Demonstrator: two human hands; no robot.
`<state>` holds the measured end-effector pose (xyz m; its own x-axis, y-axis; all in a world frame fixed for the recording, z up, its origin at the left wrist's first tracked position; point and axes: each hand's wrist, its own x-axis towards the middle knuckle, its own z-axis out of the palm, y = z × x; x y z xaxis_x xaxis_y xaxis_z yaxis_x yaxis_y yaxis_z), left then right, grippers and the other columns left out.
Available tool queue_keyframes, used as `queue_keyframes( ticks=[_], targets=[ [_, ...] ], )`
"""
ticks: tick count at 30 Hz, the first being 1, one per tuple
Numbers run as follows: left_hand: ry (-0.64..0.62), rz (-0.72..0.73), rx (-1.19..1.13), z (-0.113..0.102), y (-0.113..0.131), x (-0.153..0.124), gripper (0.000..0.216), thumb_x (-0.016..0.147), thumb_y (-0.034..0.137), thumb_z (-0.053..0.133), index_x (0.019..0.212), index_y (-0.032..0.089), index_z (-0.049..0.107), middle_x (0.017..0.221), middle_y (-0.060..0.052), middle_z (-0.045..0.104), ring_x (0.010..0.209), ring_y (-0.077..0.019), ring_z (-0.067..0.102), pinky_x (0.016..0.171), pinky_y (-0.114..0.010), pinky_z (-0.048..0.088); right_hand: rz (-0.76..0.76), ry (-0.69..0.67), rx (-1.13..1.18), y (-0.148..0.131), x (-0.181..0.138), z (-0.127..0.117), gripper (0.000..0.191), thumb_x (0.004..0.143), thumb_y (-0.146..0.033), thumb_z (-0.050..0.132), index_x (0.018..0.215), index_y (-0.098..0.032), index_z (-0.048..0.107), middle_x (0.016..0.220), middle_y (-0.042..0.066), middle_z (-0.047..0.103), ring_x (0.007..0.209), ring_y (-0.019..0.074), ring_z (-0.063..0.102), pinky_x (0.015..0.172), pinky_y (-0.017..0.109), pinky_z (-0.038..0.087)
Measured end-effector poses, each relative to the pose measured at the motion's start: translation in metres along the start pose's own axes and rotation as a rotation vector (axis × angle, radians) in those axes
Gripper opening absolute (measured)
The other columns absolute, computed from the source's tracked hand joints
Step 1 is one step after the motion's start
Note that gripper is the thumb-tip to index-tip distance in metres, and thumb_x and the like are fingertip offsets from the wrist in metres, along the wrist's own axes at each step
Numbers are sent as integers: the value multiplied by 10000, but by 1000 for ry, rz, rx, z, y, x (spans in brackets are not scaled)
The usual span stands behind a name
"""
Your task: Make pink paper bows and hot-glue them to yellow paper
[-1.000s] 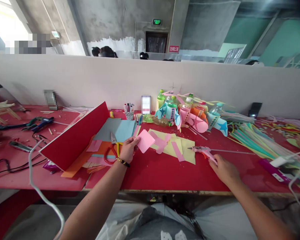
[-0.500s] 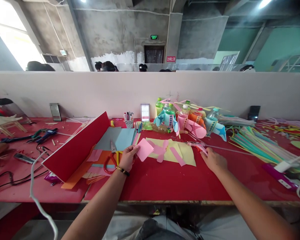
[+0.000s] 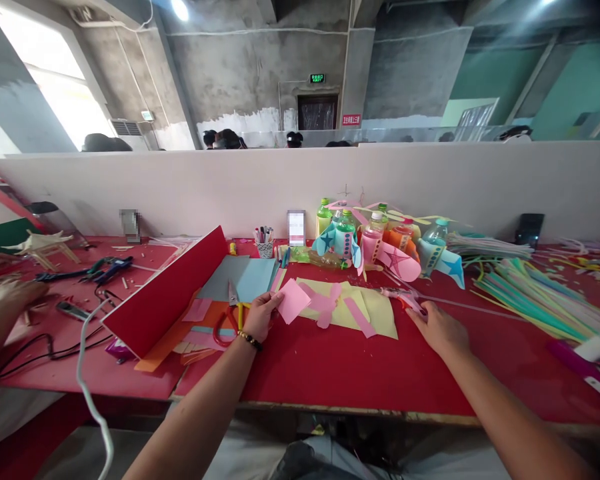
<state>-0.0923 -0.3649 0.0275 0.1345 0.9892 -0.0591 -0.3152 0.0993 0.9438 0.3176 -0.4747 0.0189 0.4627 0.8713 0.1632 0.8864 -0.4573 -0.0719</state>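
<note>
A square of pink paper [image 3: 293,301] is pinched at its left corner by my left hand [image 3: 261,316], held just over the table. My right hand [image 3: 441,327] has its fingers closed on the handle end of a pink hot glue gun [image 3: 397,294] with an orange-red part, lying low at the right. Between the hands are sheets of yellow paper [image 3: 386,319] with a pink paper shape [image 3: 325,304] and a pink paper strip [image 3: 359,317] on top. Scissors with red and yellow handles [image 3: 219,328] lie beside my left wrist.
Decorated plastic bottles [image 3: 373,243] stand behind the paper. A red board [image 3: 165,293] leans at the left, near blue-grey sheets [image 3: 250,277]. Pen holder [image 3: 265,248] and phone [image 3: 297,228] are at the back. Coloured strips [image 3: 530,290] lie right; another person's hand [image 3: 17,297] is far left.
The view has shifted slightly left. Both my hands keep their holds in nearly the same places. At the far left, another person's hand and forearm have come further into view.
</note>
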Motion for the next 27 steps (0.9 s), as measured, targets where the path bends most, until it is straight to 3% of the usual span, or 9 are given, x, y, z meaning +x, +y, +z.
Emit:
queue_keyframes(
  ticks=[10,27],
  targets=[
    [4,-2,-4,4,5,-7,396,589,455,797,637,146,553,474,51,475,361,-36,381,358,-180,208,-23,5,-3,5,0,5,486,873,-625,335,1056,-229,548,981,117,695,780,302,658,495,322,356],
    [10,31,-14,2,6,-4,400,571,442,814,641,141,560,477,52,478,389,-37,402,391,-182,266,54,-29,14,2,3,-1,604,824,-672,393,1132,-190,588,1020,194,669,797,335,623,574,355,343]
  ],
)
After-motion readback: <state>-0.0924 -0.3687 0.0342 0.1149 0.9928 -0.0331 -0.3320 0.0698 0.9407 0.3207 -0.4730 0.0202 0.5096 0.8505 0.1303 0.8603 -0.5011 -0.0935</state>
